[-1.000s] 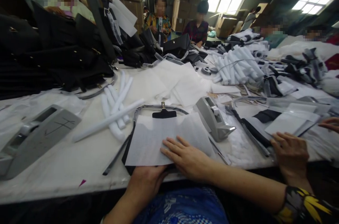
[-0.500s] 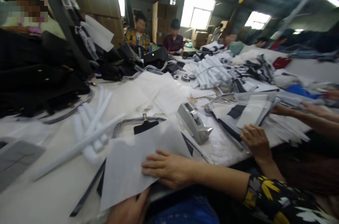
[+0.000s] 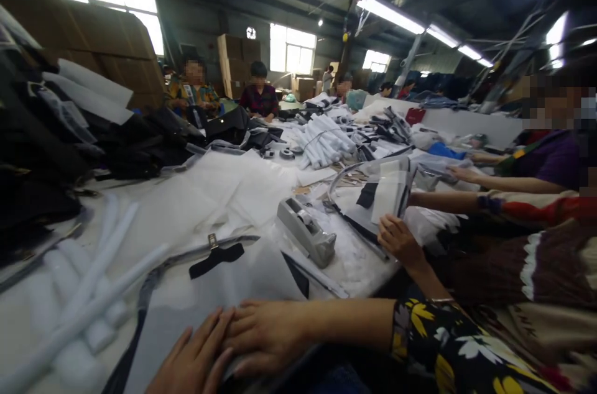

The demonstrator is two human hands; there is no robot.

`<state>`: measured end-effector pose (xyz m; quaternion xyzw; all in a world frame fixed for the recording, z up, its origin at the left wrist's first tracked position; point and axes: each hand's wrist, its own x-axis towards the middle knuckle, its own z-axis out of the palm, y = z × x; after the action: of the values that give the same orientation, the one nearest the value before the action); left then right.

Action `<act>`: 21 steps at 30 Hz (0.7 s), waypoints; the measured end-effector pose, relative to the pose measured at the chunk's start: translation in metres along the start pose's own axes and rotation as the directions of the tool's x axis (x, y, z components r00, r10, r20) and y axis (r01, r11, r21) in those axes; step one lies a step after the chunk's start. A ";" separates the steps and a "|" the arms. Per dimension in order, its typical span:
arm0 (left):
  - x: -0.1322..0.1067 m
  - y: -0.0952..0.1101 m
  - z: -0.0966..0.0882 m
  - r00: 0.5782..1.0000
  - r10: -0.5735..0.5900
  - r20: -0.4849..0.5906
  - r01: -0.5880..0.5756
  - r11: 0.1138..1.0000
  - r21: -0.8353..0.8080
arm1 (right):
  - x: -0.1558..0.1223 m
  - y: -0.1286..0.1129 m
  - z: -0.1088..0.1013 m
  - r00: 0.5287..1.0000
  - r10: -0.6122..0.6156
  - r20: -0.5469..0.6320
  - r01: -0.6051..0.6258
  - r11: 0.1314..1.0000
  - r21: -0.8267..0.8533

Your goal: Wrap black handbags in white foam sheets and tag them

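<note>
A thin greyish-white sheet [image 3: 224,294] lies over a black bag directly in front of me. The bag's dark tab [image 3: 217,260] with its gold-coloured clasp [image 3: 213,241] and a wrapped strap [image 3: 153,282] stick out around it. Flat on the sheet's near part rests my right hand [image 3: 268,332], fingers stretched to the left. Close against it, its fingertips meeting the right hand's fingers, my left hand [image 3: 193,353] also lies spread on the sheet. Neither hand grips anything visible. The bag's near side is hidden under hands and sheet.
A grey tape dispenser [image 3: 305,232] stands just right of the bag. White rolled tubes [image 3: 93,282] lie at left, and a stack of white sheets [image 3: 219,189] behind. Beside me on the right, a co-worker's hand [image 3: 401,242] handles another wrapped bag [image 3: 368,195].
My view has swung to the right. My left hand, earlier under the sheet's near edge, now lies on top of it beside my right hand. The sheet now sits lower, exposing the tab.
</note>
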<state>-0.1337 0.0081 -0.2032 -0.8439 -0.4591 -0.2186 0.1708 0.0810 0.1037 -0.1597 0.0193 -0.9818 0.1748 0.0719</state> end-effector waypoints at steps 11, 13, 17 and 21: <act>-0.002 0.033 -0.024 0.883 -0.398 0.250 0.438 0.889 -0.134 | -0.001 0.021 -0.026 0.960 0.256 -0.114 -0.237 0.959 0.157; -0.001 0.035 -0.026 0.875 -0.414 0.251 0.456 0.879 -0.140 | -0.002 0.022 -0.024 0.973 0.210 -0.099 -0.199 0.974 0.108; -0.003 0.039 -0.026 0.877 -0.419 0.234 0.458 0.876 -0.149 | -0.005 0.022 -0.021 0.989 0.136 -0.065 -0.135 0.991 0.022; -0.002 0.042 -0.026 0.884 -0.414 0.217 0.451 0.879 -0.157 | -0.008 0.022 -0.018 0.997 0.071 -0.005 -0.071 0.996 -0.046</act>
<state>-0.1048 -0.0280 -0.1859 -0.7485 -0.6250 -0.2213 -0.0108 0.0902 0.1306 -0.1511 -0.0177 -0.9855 0.1544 0.0676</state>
